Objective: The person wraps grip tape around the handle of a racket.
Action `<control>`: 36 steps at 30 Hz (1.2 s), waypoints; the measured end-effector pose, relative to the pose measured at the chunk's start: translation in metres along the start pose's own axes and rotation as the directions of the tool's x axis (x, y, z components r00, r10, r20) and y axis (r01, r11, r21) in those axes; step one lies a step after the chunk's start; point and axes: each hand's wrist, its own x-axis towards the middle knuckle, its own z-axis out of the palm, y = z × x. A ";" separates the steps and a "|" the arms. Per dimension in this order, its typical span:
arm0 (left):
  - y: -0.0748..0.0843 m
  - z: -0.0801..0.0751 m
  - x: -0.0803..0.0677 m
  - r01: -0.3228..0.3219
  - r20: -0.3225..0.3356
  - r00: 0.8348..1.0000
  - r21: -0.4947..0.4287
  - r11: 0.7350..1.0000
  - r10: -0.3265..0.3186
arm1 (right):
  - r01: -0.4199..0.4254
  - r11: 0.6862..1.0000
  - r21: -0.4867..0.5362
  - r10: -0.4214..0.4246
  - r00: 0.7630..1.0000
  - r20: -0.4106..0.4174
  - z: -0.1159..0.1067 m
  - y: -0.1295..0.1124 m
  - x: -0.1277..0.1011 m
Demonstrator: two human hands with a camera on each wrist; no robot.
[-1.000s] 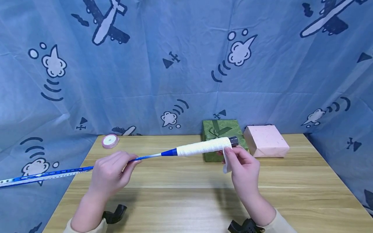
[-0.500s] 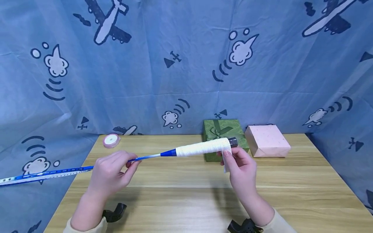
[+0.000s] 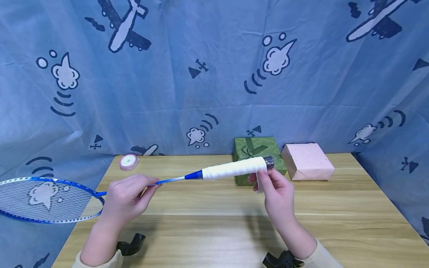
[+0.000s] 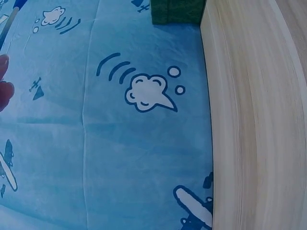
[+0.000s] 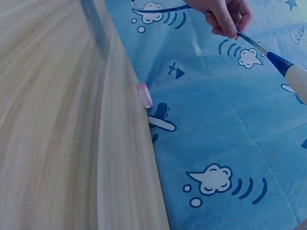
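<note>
A blue and white badminton racket [image 3: 193, 175] is held sideways above the table, its strung head at the left. My left hand [image 3: 129, 197] pinches the thin shaft between thumb and fingers. White grip tape [image 3: 234, 168] wraps most of the handle, and the dark butt end [image 3: 269, 162] shows bare. At that end my right hand [image 3: 278, 191] pinches the loose strip of the tape, which hangs below the handle. In the right wrist view the left hand [image 5: 228, 14] appears on the shaft, with the blue cone [image 5: 279, 63] beyond it.
On the wooden table [image 3: 207, 230], a green gift box [image 3: 258, 144] with a bow and a pink box [image 3: 307, 162] stand at the back right. A pink-rimmed roll [image 3: 128, 162] lies at the back left. A blue patterned cloth [image 3: 214, 74] hangs behind.
The racket has turned about its long axis, so its head, edge-on before, now shows its string face. The loose tape hangs shorter, and the right hand has stayed close to the butt end.
</note>
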 end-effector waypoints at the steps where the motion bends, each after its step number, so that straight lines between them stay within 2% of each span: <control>1: 0.000 0.000 0.000 0.001 0.003 1.000 0.002 1.000 -0.001 | -0.003 1.000 0.001 0.003 1.000 -0.002 0.000 0.000 0.000; 10: 0.000 0.001 0.003 -0.012 0.028 1.000 -0.030 0.999 0.013 | 0.034 0.999 -0.025 -0.036 0.996 -0.080 -0.002 0.001 0.002; 19: -0.001 -0.001 -0.003 0.045 0.093 0.995 -0.087 0.995 -0.036 | -0.052 0.995 -0.087 0.041 0.992 -0.122 -0.006 -0.002 0.005; 22: -0.003 -0.001 -0.003 0.037 0.080 0.996 -0.113 0.993 -0.028 | -0.069 0.992 -0.107 0.054 0.990 -0.130 -0.007 -0.002 0.006; 25: -0.002 0.000 -0.003 0.021 0.055 0.998 -0.101 0.995 -0.015 | -0.068 0.993 -0.092 0.056 0.991 -0.122 -0.006 -0.002 0.006; 32: 0.000 0.000 0.000 0.025 0.027 0.999 -0.057 0.998 -0.023 | -0.017 1.000 -0.002 0.017 0.995 -0.100 -0.004 -0.002 0.005; 36: 0.000 0.000 0.002 0.009 0.013 1.000 -0.048 0.999 -0.008 | 0.016 1.000 -0.007 -0.016 0.995 -0.102 -0.005 -0.001 0.005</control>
